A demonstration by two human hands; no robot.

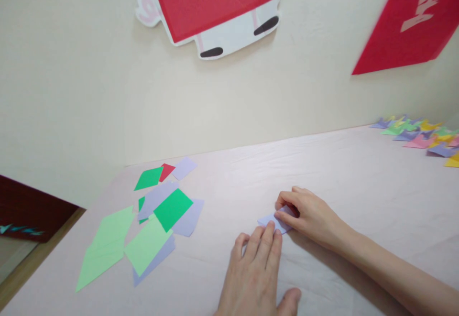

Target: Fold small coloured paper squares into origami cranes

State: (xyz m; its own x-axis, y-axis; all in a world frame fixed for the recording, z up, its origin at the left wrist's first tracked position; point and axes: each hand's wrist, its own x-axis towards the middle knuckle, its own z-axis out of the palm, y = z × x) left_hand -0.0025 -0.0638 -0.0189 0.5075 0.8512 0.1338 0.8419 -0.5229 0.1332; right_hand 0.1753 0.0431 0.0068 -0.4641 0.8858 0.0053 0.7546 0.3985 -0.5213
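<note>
A small folded piece of lavender paper (266,220) lies on the pale-covered table, partly hidden under my fingers. My right hand (307,215) has its thumb and curled fingers pinched at the paper's far right edge. Stretched flat, my left hand (253,268) rests its fingertips on the near edge of the same paper, with the thumb out to the side. The exact folds cannot be made out beneath the hands.
To the left lie loose sheets: light green paper (107,244), dark green paper (173,209), a small red piece (167,172) and lavender ones. Several folded colored paper shapes (423,136) line the far right. Behind the table rises a wall (229,101) with red decorations.
</note>
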